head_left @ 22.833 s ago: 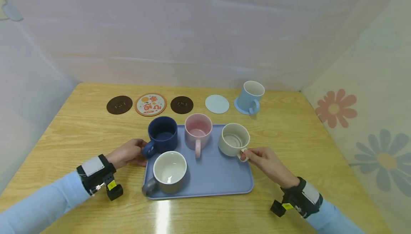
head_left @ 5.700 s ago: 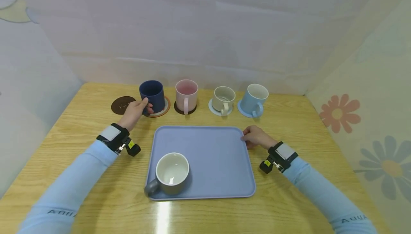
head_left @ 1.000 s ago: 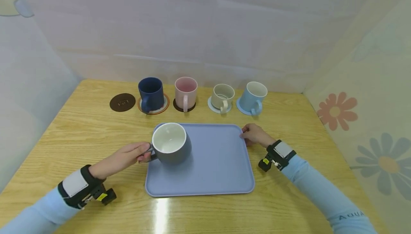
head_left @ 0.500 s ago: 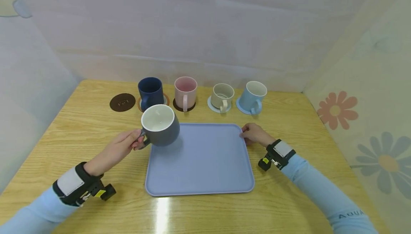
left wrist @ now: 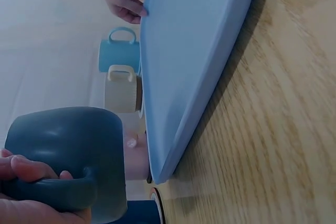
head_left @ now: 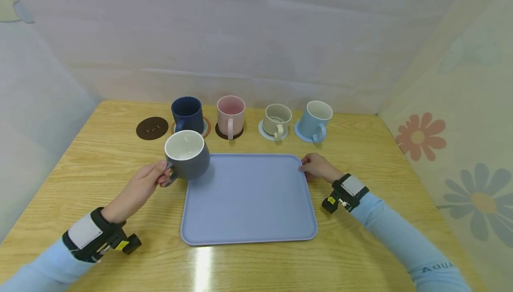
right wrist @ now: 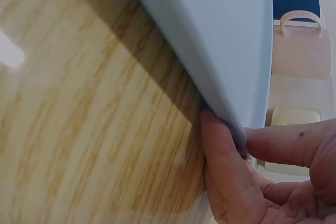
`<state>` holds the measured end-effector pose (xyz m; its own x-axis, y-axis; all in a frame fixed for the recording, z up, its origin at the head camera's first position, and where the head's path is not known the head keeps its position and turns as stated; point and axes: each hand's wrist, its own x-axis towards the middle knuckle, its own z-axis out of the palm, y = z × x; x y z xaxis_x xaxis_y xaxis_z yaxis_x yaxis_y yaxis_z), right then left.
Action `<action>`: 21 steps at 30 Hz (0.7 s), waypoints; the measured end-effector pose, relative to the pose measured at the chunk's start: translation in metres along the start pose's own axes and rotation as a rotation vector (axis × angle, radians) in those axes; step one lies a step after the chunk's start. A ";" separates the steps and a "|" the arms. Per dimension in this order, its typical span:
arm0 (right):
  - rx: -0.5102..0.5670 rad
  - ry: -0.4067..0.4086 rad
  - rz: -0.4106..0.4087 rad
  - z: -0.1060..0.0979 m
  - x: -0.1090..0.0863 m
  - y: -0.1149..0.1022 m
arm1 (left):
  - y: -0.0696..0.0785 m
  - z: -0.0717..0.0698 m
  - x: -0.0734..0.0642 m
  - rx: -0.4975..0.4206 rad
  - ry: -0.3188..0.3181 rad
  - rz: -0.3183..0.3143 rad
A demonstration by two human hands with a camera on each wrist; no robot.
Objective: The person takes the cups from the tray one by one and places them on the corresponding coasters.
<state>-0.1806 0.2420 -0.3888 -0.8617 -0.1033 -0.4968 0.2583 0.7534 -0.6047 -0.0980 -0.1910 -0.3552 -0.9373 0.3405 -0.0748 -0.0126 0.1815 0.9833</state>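
Observation:
My left hand (head_left: pixel 140 187) grips the handle of a grey mug (head_left: pixel 191 160) with a white inside. The mug is held up over the far left corner of the blue-purple tray (head_left: pixel 250 198), partly in front of the navy mug (head_left: pixel 186 113). In the left wrist view, fingers curl around the handle of that grey mug (left wrist: pixel 68 135). At the tray's far right corner, my right hand (head_left: pixel 318 167) pinches the rim. The right wrist view has the thumb on the inner side of the tray (right wrist: pixel 210 40) and a finger on its outer side.
Along the back stand a pink mug (head_left: pixel 231 115), a cream cup (head_left: pixel 276 120) and a light blue mug (head_left: pixel 316 118), each on a coaster, as is the navy one. A bare dark brown coaster (head_left: pixel 152 128) lies at far left. Cloth walls (head_left: pixel 240 38) rise behind the wooden table.
The pink, cream and navy mugs went from tray to coasters. My left hand then lifted the grey mug off the tray, moving it back and left. My right hand stays on the rim.

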 end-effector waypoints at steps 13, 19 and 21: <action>0.027 -0.005 -0.009 -0.001 -0.001 0.001 | -0.013 -0.011 -0.010 0.008 0.107 -0.043; 0.023 -0.011 -0.016 -0.001 -0.001 0.002 | -0.016 -0.018 -0.011 0.025 0.153 -0.028; 0.028 -0.024 -0.039 -0.002 -0.002 0.002 | -0.017 -0.021 -0.011 0.026 0.164 -0.028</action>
<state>-0.1789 0.2451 -0.3873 -0.8608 -0.1475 -0.4871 0.2374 0.7302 -0.6406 -0.0949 -0.2175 -0.3676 -0.9810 0.1801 -0.0721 -0.0327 0.2129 0.9765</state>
